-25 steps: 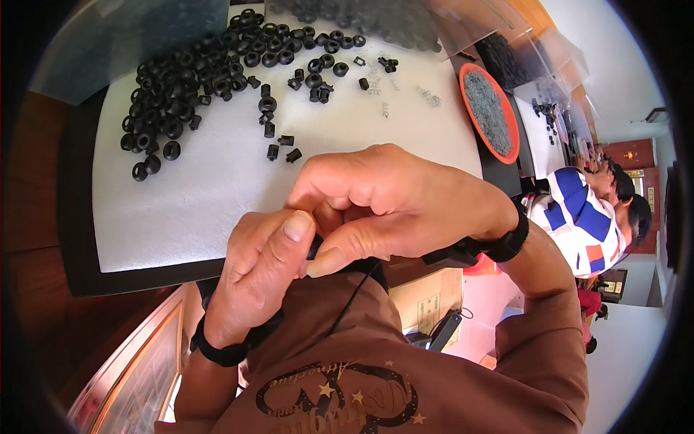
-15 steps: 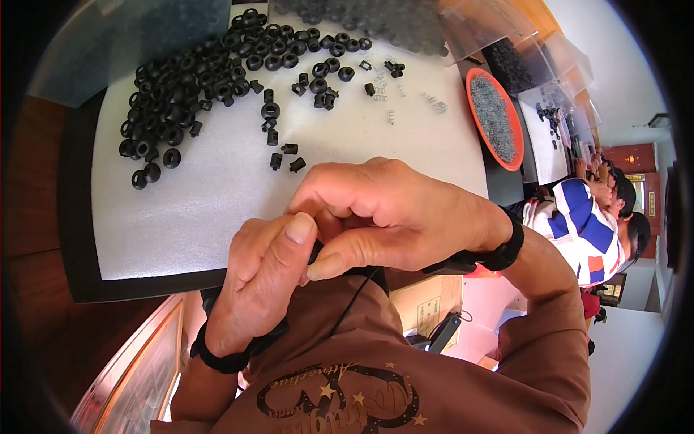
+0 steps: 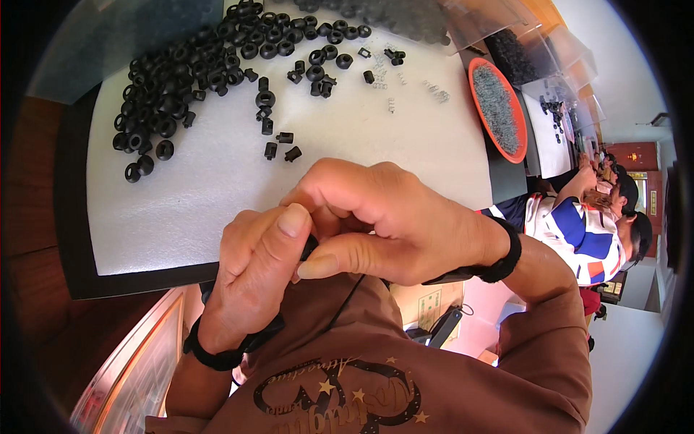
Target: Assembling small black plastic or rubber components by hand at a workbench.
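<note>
So both hands are together just in front of the table's near edge: the left hand (image 3: 253, 264) has its thumb and fingers closed in a pinch, the right hand (image 3: 390, 220) is curled over to meet it, and between them they've got a small black part (image 3: 311, 247), mostly hidden by the fingers so I can't tell its shape. Just beyond are a few little black pieces (image 3: 270, 150) lying loose on the white mat (image 3: 166, 224), then a big pile of black rings (image 3: 166, 105) spreading up and left, plus some loose springs (image 3: 436, 91) to the right. Container-wise, the orange dish (image 3: 515, 157) at the mat's right side is heaped with grey springs (image 3: 495, 108), and a clear bin (image 3: 546, 61) past it holds lots of black bits. Top middle there's a see-through bin (image 3: 376, 14) with dark rounded shapes showing through; the cloudy one (image 3: 130, 47) at top left, can't really make out its contents. White mat surface runs from the pile down to the table's black edge (image 3: 137, 283), left of the hands, and another strip lies between the springs and the right hand.
</note>
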### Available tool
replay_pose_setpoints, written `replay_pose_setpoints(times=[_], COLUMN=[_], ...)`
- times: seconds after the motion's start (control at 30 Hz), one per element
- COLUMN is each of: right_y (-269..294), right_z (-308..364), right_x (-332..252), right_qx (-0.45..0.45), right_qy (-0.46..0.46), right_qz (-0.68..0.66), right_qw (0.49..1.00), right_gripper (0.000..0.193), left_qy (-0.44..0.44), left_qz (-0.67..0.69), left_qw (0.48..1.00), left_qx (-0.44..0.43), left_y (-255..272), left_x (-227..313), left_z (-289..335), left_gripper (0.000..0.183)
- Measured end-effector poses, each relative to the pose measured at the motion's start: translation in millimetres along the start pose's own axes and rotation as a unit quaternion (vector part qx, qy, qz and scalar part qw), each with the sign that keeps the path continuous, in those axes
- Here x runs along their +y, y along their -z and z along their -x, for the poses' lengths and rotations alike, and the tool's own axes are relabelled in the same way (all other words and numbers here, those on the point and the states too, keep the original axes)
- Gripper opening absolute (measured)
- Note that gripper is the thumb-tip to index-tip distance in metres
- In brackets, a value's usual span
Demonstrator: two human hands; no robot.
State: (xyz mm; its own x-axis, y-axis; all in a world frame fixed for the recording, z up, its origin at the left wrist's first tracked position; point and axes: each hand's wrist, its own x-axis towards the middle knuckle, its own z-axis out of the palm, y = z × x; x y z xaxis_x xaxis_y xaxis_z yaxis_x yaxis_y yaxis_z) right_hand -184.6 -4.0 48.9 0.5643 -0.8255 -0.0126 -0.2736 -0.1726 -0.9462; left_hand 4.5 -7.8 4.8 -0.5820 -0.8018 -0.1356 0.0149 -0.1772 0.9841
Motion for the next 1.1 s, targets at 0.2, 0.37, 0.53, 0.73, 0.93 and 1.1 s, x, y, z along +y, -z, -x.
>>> replay_pose_setpoints(times=[0.2,0.37,0.53,0.73,0.93,1.1], right_y=[6,8,10,12,11,6], right_z=[-6,-14,-10,-7,-5,-6], right_x=[6,8,11,12,6,6], right_qx=[-0.027,-0.018,-0.024,-0.02,0.019,0.111], right_qy=[-0.082,-0.057,-0.058,-0.058,-0.018,0.137], right_qz=[-0.142,-0.093,-0.094,-0.094,-0.019,0.154], right_qw=[0.986,0.994,0.994,0.994,0.999,0.972], right_gripper=[0.027,0.026,0.026,0.027,0.027,0.04], left_qy=[-0.004,0.004,-0.014,-0.003,-0.018,0.029], left_qz=[0.041,0.078,0.083,0.087,0.014,0.013], left_qw=[0.999,0.996,0.996,0.996,0.998,0.996], left_qx=[0.005,0.039,0.04,0.031,0.052,0.088], left_y=[-1,-2,-8,-11,-9,-11], left_x=[-3,-4,-1,4,1,5], left_z=[-2,-6,-7,-8,-6,-3], left_gripper=[0.048,0.049,0.044,0.045,0.051,0.051])
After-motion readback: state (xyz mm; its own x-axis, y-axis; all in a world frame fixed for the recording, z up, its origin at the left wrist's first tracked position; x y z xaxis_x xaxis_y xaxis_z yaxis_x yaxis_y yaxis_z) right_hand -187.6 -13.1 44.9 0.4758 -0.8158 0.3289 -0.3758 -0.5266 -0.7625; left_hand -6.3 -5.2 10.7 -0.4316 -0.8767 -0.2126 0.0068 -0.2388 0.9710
